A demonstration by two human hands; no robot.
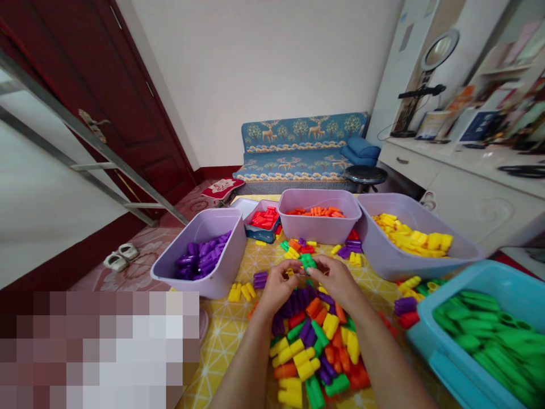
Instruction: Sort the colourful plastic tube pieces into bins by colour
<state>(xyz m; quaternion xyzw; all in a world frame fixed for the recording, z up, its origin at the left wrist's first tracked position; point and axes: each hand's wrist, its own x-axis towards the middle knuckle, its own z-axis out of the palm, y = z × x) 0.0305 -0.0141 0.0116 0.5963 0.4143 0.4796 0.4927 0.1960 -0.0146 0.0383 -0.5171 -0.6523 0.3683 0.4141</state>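
Observation:
A green plastic building block (307, 261) is up between my two hands, above the middle of the table. My left hand (279, 285) is closed, with its fingertips at the block's left side. From the right, my right hand (336, 281) pinches the same block, its thumb on the near face. Below my wrists lies a mixed heap of yellow (305, 363), purple, orange, red and green blocks. My forearms hide parts of this heap.
Lilac bins hold purple blocks (206, 255), orange blocks (317, 212) and yellow blocks (411, 236). Red blocks (264, 217) fill a small box. A turquoise bin (443, 363) of green blocks stands at the right. Loose blocks (242, 291) lie between bins on the yellow tablecloth (221, 329).

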